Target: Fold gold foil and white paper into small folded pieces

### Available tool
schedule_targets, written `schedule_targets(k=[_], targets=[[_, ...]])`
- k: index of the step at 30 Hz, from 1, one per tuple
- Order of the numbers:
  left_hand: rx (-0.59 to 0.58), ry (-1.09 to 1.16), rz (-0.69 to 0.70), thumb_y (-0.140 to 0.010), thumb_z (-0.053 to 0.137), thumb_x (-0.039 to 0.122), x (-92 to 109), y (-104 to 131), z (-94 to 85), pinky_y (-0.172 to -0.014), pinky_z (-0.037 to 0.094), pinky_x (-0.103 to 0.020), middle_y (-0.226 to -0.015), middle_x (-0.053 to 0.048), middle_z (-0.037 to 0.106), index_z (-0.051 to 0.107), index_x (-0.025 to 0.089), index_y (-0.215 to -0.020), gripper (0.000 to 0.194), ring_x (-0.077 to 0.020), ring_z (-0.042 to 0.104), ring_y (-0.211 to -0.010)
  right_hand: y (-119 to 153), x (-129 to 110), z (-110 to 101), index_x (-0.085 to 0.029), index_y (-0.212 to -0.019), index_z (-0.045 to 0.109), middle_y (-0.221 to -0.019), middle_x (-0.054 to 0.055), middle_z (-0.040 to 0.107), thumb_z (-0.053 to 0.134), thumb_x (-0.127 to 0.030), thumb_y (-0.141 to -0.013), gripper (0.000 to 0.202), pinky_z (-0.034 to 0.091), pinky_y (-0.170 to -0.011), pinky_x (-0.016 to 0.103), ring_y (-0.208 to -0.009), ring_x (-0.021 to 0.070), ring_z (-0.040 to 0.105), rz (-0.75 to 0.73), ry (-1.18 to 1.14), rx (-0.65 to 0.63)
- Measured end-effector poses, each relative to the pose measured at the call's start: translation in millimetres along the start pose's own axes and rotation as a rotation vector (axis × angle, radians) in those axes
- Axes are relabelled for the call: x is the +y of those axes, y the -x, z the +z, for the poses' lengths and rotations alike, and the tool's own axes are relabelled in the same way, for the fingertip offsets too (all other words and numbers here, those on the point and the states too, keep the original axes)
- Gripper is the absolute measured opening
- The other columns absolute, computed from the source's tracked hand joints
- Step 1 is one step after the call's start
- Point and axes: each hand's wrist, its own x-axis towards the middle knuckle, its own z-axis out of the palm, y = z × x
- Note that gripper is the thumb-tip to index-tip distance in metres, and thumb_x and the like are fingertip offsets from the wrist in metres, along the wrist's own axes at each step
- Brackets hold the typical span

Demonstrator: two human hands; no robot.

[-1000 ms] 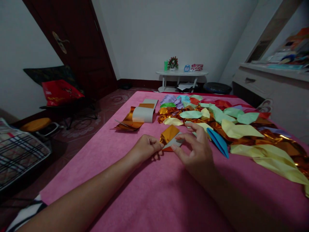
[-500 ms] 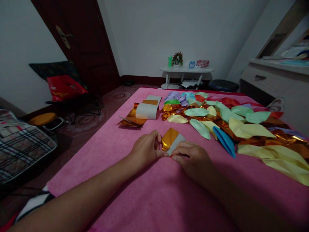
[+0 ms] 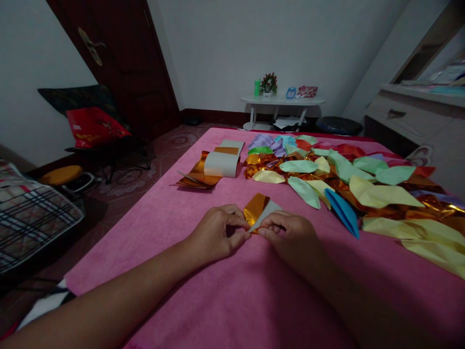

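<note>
Between my hands, on a pink cloth point(image 3: 174, 286), lies a small sheet of gold foil paper point(image 3: 256, 208), part gold and part pale grey, with a fold along its near side. My left hand point(image 3: 221, 230) pinches its near left corner between thumb and fingers. On the right, my right hand point(image 3: 288, 235) grips the near right edge, its curled fingers covering part of the paper. Beyond my left hand is a stack of gold paper point(image 3: 203, 175), with a grey-backed sheet point(image 3: 222, 165) curling over it.
Many folded paper pieces point(image 3: 300, 167) in gold, green, yellow and purple spread across the right side. A blue folded paper point(image 3: 342, 212) lies nearest my right hand. A white side table point(image 3: 286, 101) stands by the far wall; a chair with a red bag point(image 3: 95, 127) is at left.
My left fingers have shifted to the paper's near left corner and now pinch it. The grey part looks narrower at the near end. The view has tilted slightly.
</note>
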Motion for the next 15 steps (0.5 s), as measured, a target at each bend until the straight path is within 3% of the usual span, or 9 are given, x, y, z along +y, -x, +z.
schedule_targets(k=[7, 15], targets=[[0.105, 0.003, -0.067, -0.078, 0.067, 0.021, -4.6, 0.5, 12.4, -0.065, 0.046, -0.024, -0.080, -0.003, 0.066, 0.075, 0.020, -0.078, 0.008, -0.0140, 0.060, -0.072, -0.6, -1.7, 2.9, -0.023, -0.066, 0.067, -0.065, -0.002, 0.066, 0.062, -0.024, -0.075, 0.011, 0.037, -0.059, 0.027, -0.065, 0.0155, 0.056, 0.048, 0.002, 0.007], [0.126, -0.134, -0.121, -0.078, 0.059, 0.017, 1.2, -1.9, 17.0, -0.062, 0.041, -0.024, -0.073, -0.002, 0.064, 0.069, 0.018, -0.068, 0.014, -0.0129, 0.057, -0.068, -1.1, -0.9, 0.1, -0.023, -0.074, 0.070, -0.077, -0.001, 0.070, 0.055, -0.021, -0.080, 0.016, 0.041, -0.065, 0.027, -0.073, 0.0159, 0.061, 0.070, -0.108, -0.046]])
